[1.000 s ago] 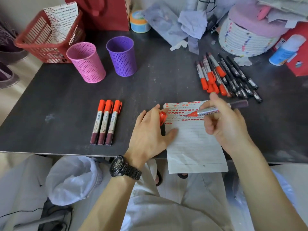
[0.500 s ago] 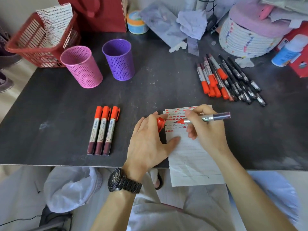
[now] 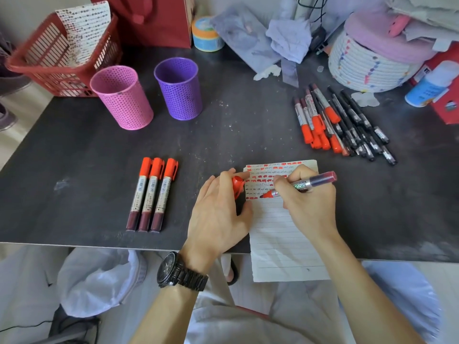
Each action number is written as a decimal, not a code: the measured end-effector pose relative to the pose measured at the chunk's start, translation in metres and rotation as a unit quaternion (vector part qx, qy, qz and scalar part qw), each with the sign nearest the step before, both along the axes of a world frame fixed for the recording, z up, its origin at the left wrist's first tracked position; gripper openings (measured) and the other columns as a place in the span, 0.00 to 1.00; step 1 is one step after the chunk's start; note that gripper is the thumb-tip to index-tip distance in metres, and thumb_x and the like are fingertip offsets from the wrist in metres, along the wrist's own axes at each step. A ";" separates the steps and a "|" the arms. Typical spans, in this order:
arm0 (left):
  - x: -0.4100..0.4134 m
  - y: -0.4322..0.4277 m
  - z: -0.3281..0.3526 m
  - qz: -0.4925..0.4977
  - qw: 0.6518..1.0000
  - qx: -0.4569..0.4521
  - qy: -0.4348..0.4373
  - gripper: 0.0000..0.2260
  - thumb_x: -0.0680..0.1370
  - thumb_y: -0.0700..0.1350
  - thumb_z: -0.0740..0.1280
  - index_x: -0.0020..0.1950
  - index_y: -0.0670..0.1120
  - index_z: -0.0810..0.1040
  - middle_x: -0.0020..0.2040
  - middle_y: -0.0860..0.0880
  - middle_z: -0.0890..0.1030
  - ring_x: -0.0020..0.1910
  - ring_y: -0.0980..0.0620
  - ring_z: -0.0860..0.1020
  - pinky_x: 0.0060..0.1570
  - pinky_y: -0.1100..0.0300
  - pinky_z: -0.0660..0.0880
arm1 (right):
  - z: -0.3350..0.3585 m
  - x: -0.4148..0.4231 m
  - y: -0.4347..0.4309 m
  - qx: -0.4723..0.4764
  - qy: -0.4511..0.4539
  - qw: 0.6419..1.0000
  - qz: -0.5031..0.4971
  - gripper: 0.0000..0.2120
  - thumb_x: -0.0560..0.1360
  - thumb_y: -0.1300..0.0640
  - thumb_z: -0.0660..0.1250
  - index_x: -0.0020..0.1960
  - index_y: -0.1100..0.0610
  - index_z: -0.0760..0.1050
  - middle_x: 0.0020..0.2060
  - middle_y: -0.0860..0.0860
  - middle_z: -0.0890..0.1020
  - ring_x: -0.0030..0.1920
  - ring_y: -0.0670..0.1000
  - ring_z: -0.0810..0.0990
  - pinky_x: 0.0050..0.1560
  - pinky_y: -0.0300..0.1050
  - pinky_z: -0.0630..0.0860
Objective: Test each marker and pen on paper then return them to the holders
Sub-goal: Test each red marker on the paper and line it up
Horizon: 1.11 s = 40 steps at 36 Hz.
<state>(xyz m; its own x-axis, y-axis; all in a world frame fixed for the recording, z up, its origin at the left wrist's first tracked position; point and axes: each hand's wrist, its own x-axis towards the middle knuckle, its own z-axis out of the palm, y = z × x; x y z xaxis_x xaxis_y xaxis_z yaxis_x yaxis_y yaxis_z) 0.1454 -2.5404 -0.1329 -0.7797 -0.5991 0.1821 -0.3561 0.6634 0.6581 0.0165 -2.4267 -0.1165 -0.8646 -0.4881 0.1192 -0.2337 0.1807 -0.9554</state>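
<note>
Marker in use: an orange marker (image 3: pixel 301 184), uncapped, lies across the right hand (image 3: pixel 309 207), tip at 9 o'clock on the lined paper (image 3: pixel 280 234), tail at 3 o'clock.
Right hand: fingers curled round the marker barrel in a writing grip, close behind the tip.
Left hand: the left hand (image 3: pixel 218 214) presses the paper's left edge flat with its thumb while its fingers pinch the orange cap (image 3: pixel 237 186).
Paper: thin and limp, its lower part overhanging the table edge (image 3: pixel 99 244) at 6 o'clock; judged likely to slide or crease unless pinned.
Handling, marker: judged light, rigid, smooth plastic; best held mid-barrel near the tip for writing, by the barrel for recapping. The open tip can smear.
Tested row: three capped markers (image 3: pixel 151 194) side by side at 9 o'clock from the paper.
Untested pile: orange markers and black pens (image 3: pixel 340 122) heaped at 1 o'clock; round bodies, judged apt to roll.
Holders: pink holder (image 3: pixel 121 98) and purple holder (image 3: pixel 178 88) at 11 o'clock, upright, no pens seen inside; judged light perforated cups that may tip.
</note>
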 end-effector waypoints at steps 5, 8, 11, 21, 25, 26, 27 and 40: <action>0.001 -0.001 -0.001 0.000 1.000 0.017 -0.021 0.20 0.73 0.50 0.63 0.64 0.47 0.72 0.61 0.49 0.79 0.71 0.51 0.70 0.73 0.54 0.62 | 0.001 0.001 0.001 -0.007 0.004 1.000 0.008 0.17 0.71 0.59 0.71 0.26 0.45 0.75 0.21 0.46 0.76 0.22 0.41 0.73 0.26 0.31 0.69; 0.001 -0.002 -0.002 0.001 0.999 0.020 -0.027 0.21 0.73 0.51 0.62 0.66 0.47 0.72 0.61 0.49 0.79 0.71 0.51 0.70 0.73 0.54 0.62 | 0.000 0.001 0.001 -0.005 0.010 1.000 0.010 0.20 0.72 0.62 0.72 0.26 0.45 0.74 0.21 0.46 0.77 0.23 0.41 0.73 0.26 0.31 0.69; 0.000 -0.002 -0.002 0.000 0.999 0.021 -0.032 0.22 0.73 0.51 0.62 0.66 0.47 0.72 0.62 0.49 0.79 0.71 0.51 0.70 0.73 0.54 0.63 | 0.000 0.001 0.001 0.004 0.015 1.000 0.010 0.21 0.73 0.62 0.72 0.26 0.44 0.74 0.21 0.47 0.77 0.22 0.43 0.74 0.25 0.33 0.70; 0.000 -0.002 0.001 -0.002 0.999 0.022 -0.032 0.21 0.73 0.49 0.62 0.65 0.44 0.73 0.60 0.48 0.79 0.71 0.50 0.71 0.72 0.52 0.63 | 0.002 0.002 0.000 0.020 0.007 1.000 0.007 0.15 0.73 0.63 0.72 0.30 0.52 0.76 0.22 0.50 0.78 0.23 0.49 0.76 0.24 0.33 0.70; 0.000 -0.002 0.000 -0.001 0.999 0.020 -0.034 0.21 0.73 0.49 0.62 0.65 0.45 0.73 0.60 0.49 0.79 0.70 0.50 0.71 0.72 0.54 0.63 | 0.003 0.001 -0.001 0.026 0.018 1.000 0.002 0.16 0.72 0.61 0.72 0.29 0.48 0.76 0.23 0.50 0.79 0.25 0.55 0.78 0.24 0.34 0.71; 0.000 -0.002 -0.001 -0.001 0.999 0.020 -0.035 0.21 0.73 0.50 0.62 0.65 0.45 0.73 0.60 0.49 0.79 0.70 0.50 0.71 0.72 0.55 0.63 | 0.003 0.001 -0.001 0.025 0.018 1.000 0.000 0.16 0.72 0.61 0.72 0.28 0.47 0.76 0.23 0.50 0.79 0.25 0.56 0.78 0.24 0.34 0.70; 0.000 -0.002 -0.001 0.000 0.999 0.019 -0.035 0.21 0.73 0.50 0.62 0.65 0.45 0.73 0.60 0.49 0.79 0.70 0.50 0.71 0.73 0.54 0.63 | 0.003 0.001 -0.001 0.025 0.019 1.000 0.000 0.17 0.72 0.60 0.72 0.28 0.46 0.75 0.23 0.49 0.79 0.25 0.55 0.78 0.24 0.33 0.70; 0.000 -0.002 0.000 0.000 0.999 0.016 -0.036 0.21 0.73 0.50 0.62 0.65 0.46 0.73 0.60 0.48 0.79 0.70 0.50 0.71 0.72 0.56 0.62 | 0.000 0.000 -0.001 0.027 0.035 0.999 0.003 0.14 0.72 0.60 0.71 0.30 0.50 0.76 0.23 0.46 0.79 0.24 0.52 0.78 0.25 0.38 0.72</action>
<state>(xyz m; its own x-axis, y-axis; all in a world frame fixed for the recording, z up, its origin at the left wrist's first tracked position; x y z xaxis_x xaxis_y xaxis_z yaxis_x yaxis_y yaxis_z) 0.1453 -2.5427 -0.1333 -0.7897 -0.6042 0.1064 -0.4032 0.6418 0.6523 0.0167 -2.4274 -0.1162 -0.8518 -0.5014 0.1521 -0.3002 0.2291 -0.9259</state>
